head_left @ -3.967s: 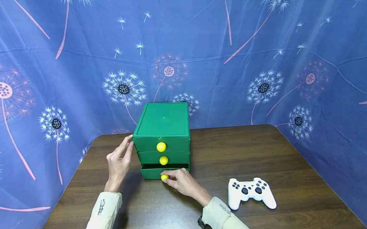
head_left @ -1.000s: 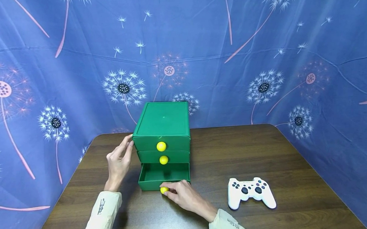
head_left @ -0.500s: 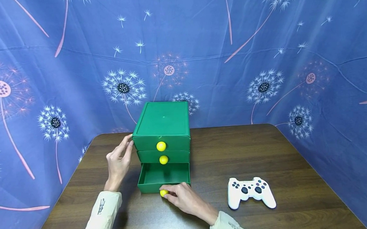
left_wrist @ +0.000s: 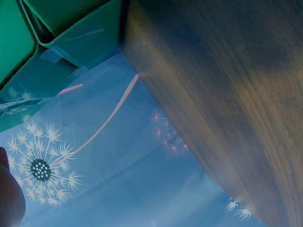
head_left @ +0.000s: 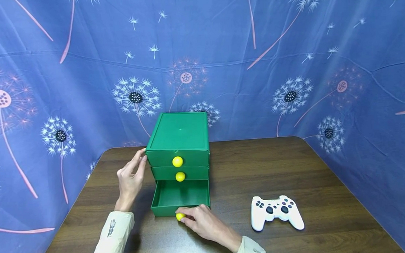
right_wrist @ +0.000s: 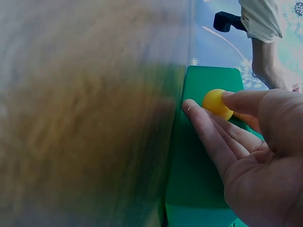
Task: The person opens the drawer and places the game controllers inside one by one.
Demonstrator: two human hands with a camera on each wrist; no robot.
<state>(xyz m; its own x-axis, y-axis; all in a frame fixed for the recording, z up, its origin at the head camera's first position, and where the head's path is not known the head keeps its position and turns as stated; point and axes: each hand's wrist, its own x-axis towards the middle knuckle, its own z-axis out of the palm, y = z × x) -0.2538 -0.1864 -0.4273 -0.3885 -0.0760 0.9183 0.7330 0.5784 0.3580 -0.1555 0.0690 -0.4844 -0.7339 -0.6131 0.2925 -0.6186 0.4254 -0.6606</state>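
Note:
A green three-drawer cabinet [head_left: 180, 133] stands on the table, each drawer with a round yellow knob. Its bottom drawer [head_left: 163, 211] is pulled well out and looks bare inside; the upper two drawers are closed. My right hand [head_left: 207, 223] pinches the bottom drawer's yellow knob [right_wrist: 215, 101] between thumb and fingers, as the right wrist view also shows. My left hand [head_left: 129, 181] rests with fairly straight fingers against the cabinet's upper left front edge. In the left wrist view only a dark bit of that hand [left_wrist: 10, 198] shows at the left border.
A white game controller [head_left: 276, 212] lies on the wooden table [head_left: 264, 169], to the right of my right hand. Behind the table hangs a blue curtain [head_left: 234, 88] with dandelion prints, close behind the cabinet.
The bottom drawer has slid toward me, from slightly out to well out, with my right hand on its knob throughout. The left hand and the controller have stayed put.

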